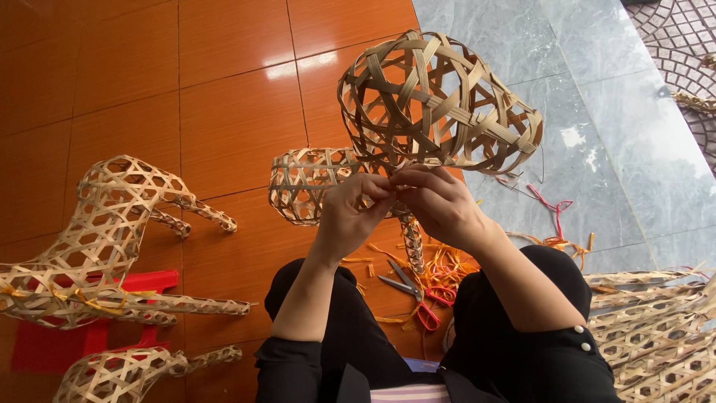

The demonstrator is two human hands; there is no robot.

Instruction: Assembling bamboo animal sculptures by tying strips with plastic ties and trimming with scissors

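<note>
both hands meet in the middle of the view, raised above the person's lap. the left hand (350, 213) has its fingers (377, 186) curled and pressed together, pinching a thin bamboo strip at the base of the woven bamboo form (440, 101). the right hand (440, 201) sits just beside it, touching it, its fingers (414, 177) also pinched down on the same spot of weave. the form is an open lattice of flat tan strips, rounded like a cage, held up in the air over the floor, with a smaller finer-woven section (306, 183) joined to it and reaching out past the left hand, and a narrow woven stem (412, 242) hanging below the hands.

on the orange tiled floor (224, 112) between the person's knees lie red-handled scissors (418, 298) among a scatter of orange and yellow strip offcuts (447, 265). more red and orange scraps (556, 216) lie on the grey stone floor (597, 149) towards the right edge.

at the left edge of the floor a woven bamboo animal figure (112, 231) with legs rests over a red plastic stool (89, 336), and another woven piece (127, 373) lies at the bottom left corner. a stack of woven bamboo panels (649, 328) fills the bottom right corner.
</note>
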